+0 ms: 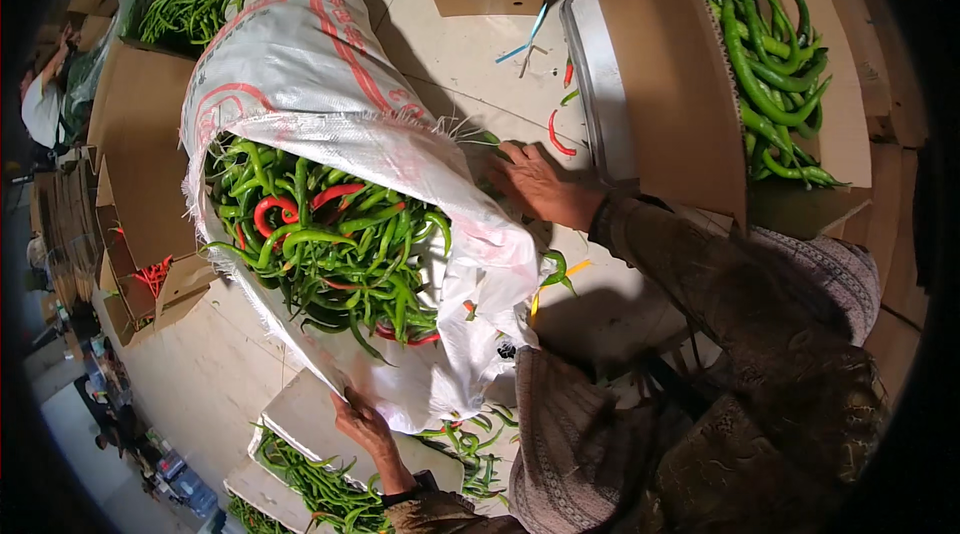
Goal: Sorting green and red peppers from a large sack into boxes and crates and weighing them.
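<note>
A white woven sack (300, 46) with red print lies on its side before me, its frayed mouth open. Inside it are many green chili peppers (360, 234) and a few red chili peppers (276, 210). My left hand (366, 425) grips the lower edge of the sack's mouth. On the far side, my right hand (536, 185) is beside the sack, fingers bent, near the tip of a green pepper (490, 138). The sack partly hides these fingers, so I cannot tell what they hold.
A cardboard box (667, 76) of green peppers stands on the right beside a metal surface (607, 91). White foam boxes (330, 414) with green peppers lie below. Another cardboard box (142, 159) stands left. A red pepper (559, 135) lies on the tiled floor; a person (45, 102) is at far left.
</note>
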### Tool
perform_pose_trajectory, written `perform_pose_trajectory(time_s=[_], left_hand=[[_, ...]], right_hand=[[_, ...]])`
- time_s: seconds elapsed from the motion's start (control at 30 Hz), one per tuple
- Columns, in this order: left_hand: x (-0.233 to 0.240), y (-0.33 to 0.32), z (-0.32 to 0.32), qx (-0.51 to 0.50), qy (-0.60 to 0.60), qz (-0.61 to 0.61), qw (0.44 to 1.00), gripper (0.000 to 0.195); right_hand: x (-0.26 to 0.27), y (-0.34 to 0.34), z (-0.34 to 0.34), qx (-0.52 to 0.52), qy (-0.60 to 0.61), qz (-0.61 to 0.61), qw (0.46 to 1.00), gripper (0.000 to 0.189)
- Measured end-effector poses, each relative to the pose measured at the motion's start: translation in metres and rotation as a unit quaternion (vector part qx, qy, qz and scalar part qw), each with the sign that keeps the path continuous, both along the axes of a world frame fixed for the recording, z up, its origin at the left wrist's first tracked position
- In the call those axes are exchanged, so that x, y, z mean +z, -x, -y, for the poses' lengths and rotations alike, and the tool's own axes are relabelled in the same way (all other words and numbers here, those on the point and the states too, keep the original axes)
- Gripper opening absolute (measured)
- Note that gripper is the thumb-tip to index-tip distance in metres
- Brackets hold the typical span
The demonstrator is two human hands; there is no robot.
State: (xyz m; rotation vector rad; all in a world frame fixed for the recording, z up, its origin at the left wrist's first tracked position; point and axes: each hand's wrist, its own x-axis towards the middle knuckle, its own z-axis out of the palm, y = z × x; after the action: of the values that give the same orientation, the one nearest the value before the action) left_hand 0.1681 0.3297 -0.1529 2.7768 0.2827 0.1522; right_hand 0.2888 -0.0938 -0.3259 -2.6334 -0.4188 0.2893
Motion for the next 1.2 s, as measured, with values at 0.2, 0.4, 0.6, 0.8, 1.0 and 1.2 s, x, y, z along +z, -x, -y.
perform_pose_trajectory(time_s=[0.2,0.4,0.6,0.8,1.0,1.2], left_hand=[[-0.006,0.049,-0.046,0.020,0.001,-0.030,0.999,0.020],[-0.031,0.146,-0.040,0.071,-0.005,-0.082,0.994,0.035],[-0.073,0.242,-0.008,0.051,0.055,-0.096,0.993,0.032],[-0.079,0.256,0.038,0.088,0.281,-0.324,0.899,0.020],[-0.095,0.169,0.072,0.072,0.418,-0.210,0.881,0.020],[-0.095,0.114,0.125,0.009,0.414,-0.235,0.879,0.019]], right_hand=[[-0.010,0.015,0.008,0.044,0.000,0.087,0.995,0.043],[0.010,0.059,0.024,-0.126,-0.022,-0.021,0.992,0.046],[-0.017,0.128,0.038,0.028,-0.003,-0.223,0.974,0.047],[-0.012,0.166,0.031,-0.061,0.000,-0.059,0.996,0.044],[-0.077,0.235,0.026,0.026,0.022,-0.058,0.998,0.022],[-0.024,0.278,-0.016,-0.163,-0.128,-0.172,0.963,0.032]])
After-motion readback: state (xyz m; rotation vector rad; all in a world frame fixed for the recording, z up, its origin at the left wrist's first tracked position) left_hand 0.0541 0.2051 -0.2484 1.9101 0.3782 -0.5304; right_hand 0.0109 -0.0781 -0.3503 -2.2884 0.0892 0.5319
